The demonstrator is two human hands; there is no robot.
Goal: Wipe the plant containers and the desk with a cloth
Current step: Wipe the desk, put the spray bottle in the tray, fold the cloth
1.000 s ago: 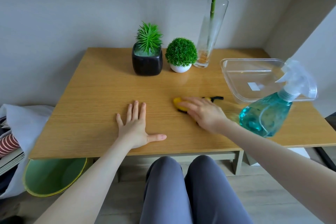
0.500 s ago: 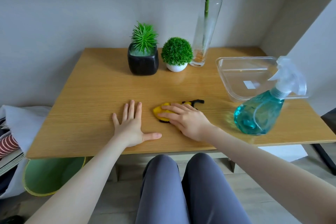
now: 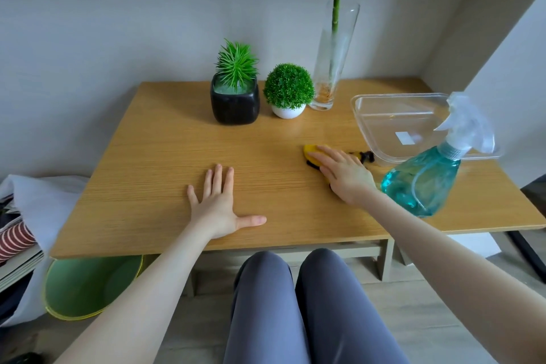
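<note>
Pressing the small yellow cloth (image 3: 313, 153) flat-fingered, right hand (image 3: 344, 176) sits right of frame centre, unwiped wooden tabletop (image 3: 165, 156) stretching leftward toward the flat, empty left hand (image 3: 217, 205).

A teal spray bottle (image 3: 422, 183) stands near the right front, and just behind it lies a clear plastic tray (image 3: 396, 115) with a white label on its floor. On the floor to the left, partly under the front edge, sits a green bin (image 3: 85, 287) with a yellow rim — beside it a white bag (image 3: 41, 201) and a striped red-and-white cloth (image 3: 14, 239) on stacked books. Grey trousers (image 3: 295, 304) fill the bottom centre.
</note>
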